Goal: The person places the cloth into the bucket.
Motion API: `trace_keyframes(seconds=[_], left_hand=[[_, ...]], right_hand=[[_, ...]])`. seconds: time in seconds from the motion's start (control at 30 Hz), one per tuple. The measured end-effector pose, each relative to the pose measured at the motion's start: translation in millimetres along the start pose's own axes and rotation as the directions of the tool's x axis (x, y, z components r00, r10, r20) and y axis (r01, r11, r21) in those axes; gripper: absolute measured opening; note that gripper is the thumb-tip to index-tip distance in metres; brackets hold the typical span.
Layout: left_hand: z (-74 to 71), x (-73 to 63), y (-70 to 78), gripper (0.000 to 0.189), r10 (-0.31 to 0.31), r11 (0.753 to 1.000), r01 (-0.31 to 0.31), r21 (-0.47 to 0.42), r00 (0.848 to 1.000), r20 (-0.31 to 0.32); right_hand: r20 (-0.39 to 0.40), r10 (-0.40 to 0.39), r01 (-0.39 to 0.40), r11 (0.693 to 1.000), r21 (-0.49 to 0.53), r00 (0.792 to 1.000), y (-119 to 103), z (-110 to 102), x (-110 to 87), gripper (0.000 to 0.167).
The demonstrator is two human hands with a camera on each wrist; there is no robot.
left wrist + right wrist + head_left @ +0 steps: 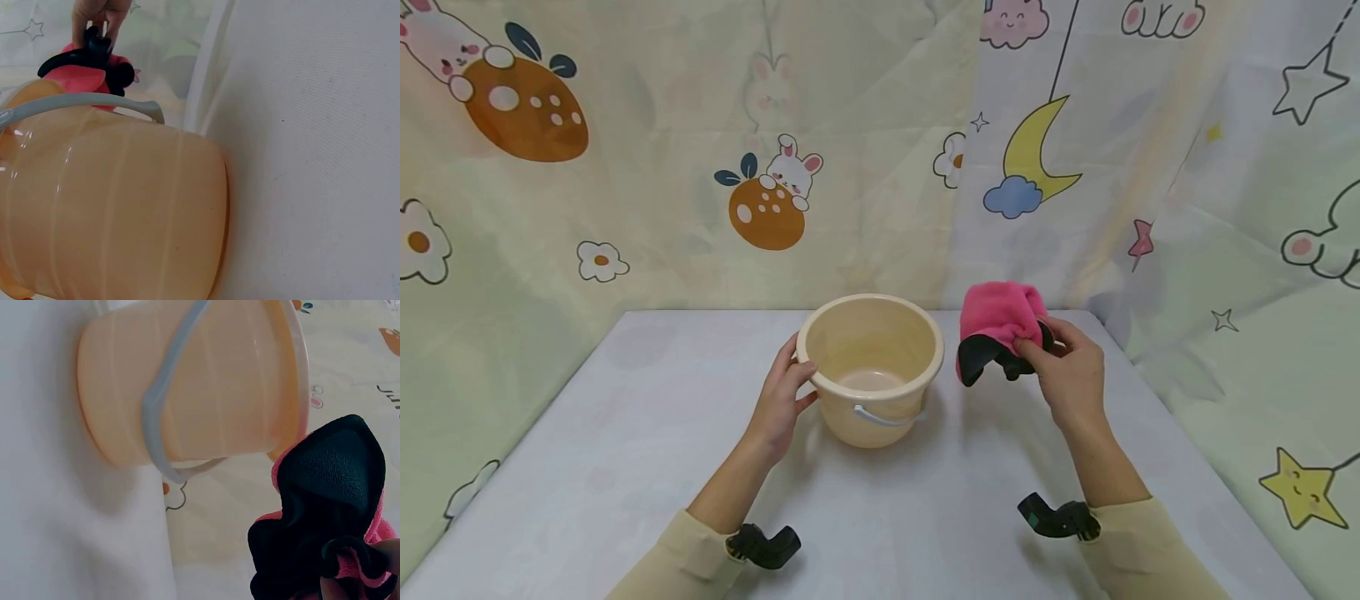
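A cream plastic bucket (880,425) stands upright on the white table, its inside bare as seen from above. My left hand (784,400) grips its left side, thumb at the rim and fingers against the outer wall. To the right of the bucket, my right hand (1071,367) pinches a soft pink and black cloth (1000,312) and holds it up above the table. The cloth is bunched, pink on one face and black on the other. In the right wrist view its black side (334,469) shows, with fingertips (390,553) at the lower right.
The bucket's grey-blue handle (153,419) hangs down on the near side. A white cloth covers the table (647,433), whose far edge meets a patterned curtain (865,167). Black wrist cameras (763,547) sit on both wrists.
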State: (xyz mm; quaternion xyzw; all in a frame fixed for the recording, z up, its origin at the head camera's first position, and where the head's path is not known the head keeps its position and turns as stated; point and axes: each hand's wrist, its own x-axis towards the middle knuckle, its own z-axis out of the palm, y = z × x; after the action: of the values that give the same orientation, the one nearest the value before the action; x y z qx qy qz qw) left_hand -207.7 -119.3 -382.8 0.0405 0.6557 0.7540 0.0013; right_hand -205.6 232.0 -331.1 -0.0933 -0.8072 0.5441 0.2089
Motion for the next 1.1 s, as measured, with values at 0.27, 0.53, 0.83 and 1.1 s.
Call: trace_keyframes(seconds=[0.27,0.53,0.83,1.1], left_hand=[[-0.5,0.2,-1.0,0.066,-0.001,1.000,0.001,0.012,1.000,0.003],[-0.3,0.0,-0.5,0.066,-0.005,1.000,0.005,0.017,1.000,0.001],[-0.4,0.2,-1.6,0.066,-0.003,1.000,0.003,0.004,1.000,0.006],[-0.9,1.0,-1.8,0.066,-0.003,1.000,0.003,0.006,1.000,0.006]], right_hand=[[-0.010,0.003,-0.003,1.000,0.022,1.000,-8.8,-1.9,2.0,0.046],[-0.004,-0.032,0.032,0.999,0.038,0.999,-22.2,-3.1,3.8,0.047],[0.002,-0.056,0.056,0.998,0.032,0.998,-38.3,1.4,2.0,0.047],[0.026,-0.100,0.099,0.993,0.059,0.995,-53.3,9.2,2.9,0.049]])
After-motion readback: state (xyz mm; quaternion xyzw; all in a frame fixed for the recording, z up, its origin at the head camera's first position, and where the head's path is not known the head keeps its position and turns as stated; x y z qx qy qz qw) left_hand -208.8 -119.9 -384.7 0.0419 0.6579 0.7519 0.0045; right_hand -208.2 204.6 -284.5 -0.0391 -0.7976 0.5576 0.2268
